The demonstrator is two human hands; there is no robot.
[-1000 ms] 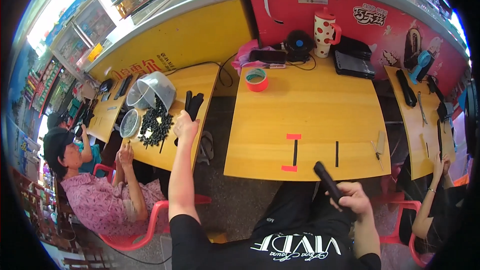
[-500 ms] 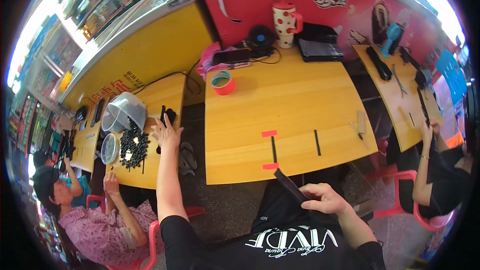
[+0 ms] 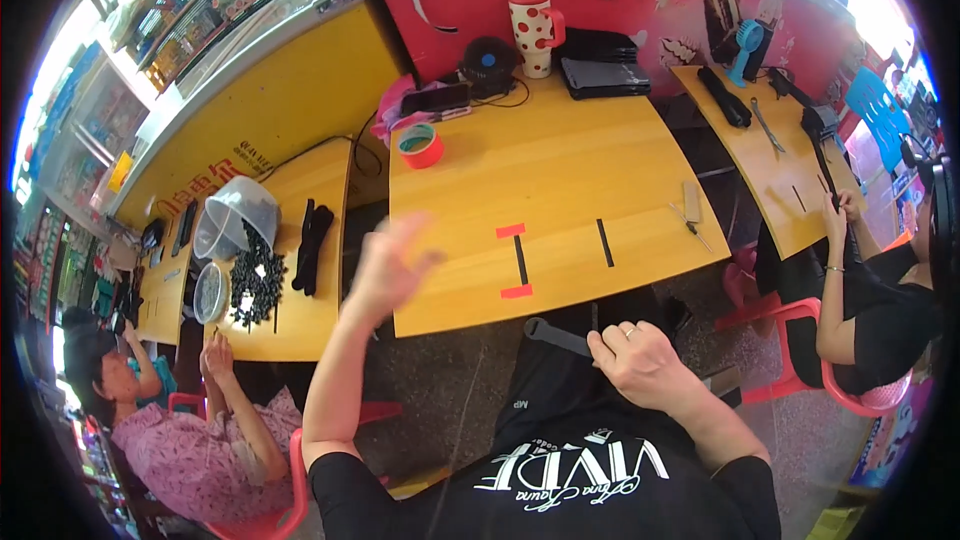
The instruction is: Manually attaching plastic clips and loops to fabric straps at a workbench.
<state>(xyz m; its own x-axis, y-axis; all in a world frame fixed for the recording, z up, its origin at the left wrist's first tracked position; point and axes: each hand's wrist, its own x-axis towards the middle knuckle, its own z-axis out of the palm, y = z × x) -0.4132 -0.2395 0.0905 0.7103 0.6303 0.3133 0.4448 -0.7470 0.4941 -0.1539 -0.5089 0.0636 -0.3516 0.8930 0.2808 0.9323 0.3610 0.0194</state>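
Over the left edge of the middle table [image 3: 560, 180], my left hand [image 3: 390, 265] is raised and blurred by motion. Its thumb and fingers look spread, with nothing visible in them. Low in front of my body, my right hand [image 3: 645, 365] is closed on one end of a dark grey strap [image 3: 560, 337]. The strap's free end, rounded and with a small opening, points left just below the table's front edge. A black strip [image 3: 520, 258] between two red tape pieces [image 3: 517, 292] and a second black strip [image 3: 605, 243] lie on the tabletop beyond.
A red tape roll [image 3: 420, 147], fan [image 3: 489, 65], dotted tumbler [image 3: 534, 35] and black packages [image 3: 603, 78] stand at the back. Small tools [image 3: 692, 215] lie right. The left table holds black straps [image 3: 314, 248], a tub [image 3: 238, 215] and small black pieces [image 3: 255, 275]. Co-workers sit both sides.
My left hand has moved right, away from the left table and its black straps, toward the middle table. My right hand has turned knuckles up, still holding the strap. The whole view has shifted.
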